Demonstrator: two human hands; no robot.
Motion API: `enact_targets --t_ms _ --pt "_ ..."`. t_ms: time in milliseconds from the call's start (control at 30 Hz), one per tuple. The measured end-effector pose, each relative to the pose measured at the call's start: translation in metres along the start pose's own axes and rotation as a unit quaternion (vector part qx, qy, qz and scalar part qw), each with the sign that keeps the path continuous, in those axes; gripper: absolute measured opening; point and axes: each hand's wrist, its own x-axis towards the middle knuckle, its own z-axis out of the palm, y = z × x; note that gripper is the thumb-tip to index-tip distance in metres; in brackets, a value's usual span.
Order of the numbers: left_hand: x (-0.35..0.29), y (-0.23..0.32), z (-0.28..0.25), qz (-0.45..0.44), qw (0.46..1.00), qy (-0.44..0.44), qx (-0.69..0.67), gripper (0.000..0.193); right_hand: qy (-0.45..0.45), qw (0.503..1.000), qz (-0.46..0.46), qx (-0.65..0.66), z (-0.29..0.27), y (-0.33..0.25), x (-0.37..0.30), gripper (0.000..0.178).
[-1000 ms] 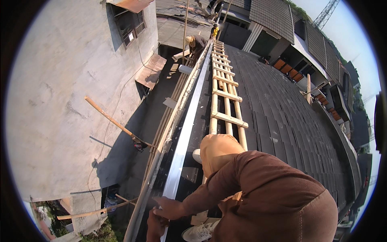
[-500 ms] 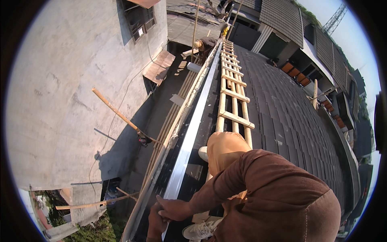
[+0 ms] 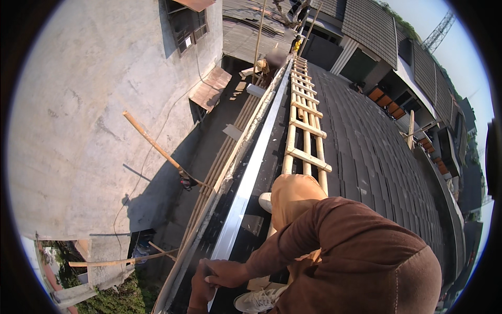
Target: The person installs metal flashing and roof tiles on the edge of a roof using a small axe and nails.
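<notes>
A long, shiny metal strip (image 3: 246, 191) runs along the roof's left edge, from far ahead down to my hands. My left hand (image 3: 199, 287) is closed at the strip's near part, at its left side. Bent over the same part is my right hand (image 3: 228, 273), its fingers curled in against the left hand and its thumb toward me. Both hands touch each other there, and they cover that stretch of metal. Their fingertips are mostly hidden. A short piece of the strip shows below them.
A bamboo ladder (image 3: 307, 153) lies along the dark tiled roof (image 3: 366, 152), beyond my knee. Left of the parapet (image 3: 230, 175) are bamboo poles (image 3: 151, 142) and a drop beside a grey wall (image 3: 78, 131). A person (image 3: 265, 68) bends at the far end; another stands beyond.
The raised index finger of my right hand has curled in toward the left hand. The view has shifted slightly. The far person in yellow shows more clearly.
</notes>
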Motion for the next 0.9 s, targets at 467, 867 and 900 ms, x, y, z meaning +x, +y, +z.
enact_targets --t_ms 467,867,900 --pt "0.006 -0.024 -0.037 0.370 0.768 -0.020 0.523 0.048 -0.010 0.993 -0.032 -0.109 0.006 0.015 0.005 0.068" --pt "-0.004 -0.003 -0.020 0.231 0.831 -0.031 0.505 0.029 0.005 0.998 0.004 -0.060 0.003 0.011 0.002 0.076" --pt "-0.002 -0.001 -0.020 0.222 0.844 -0.037 0.487 0.029 0.000 0.998 0.003 -0.059 0.003 0.011 0.002 0.076"
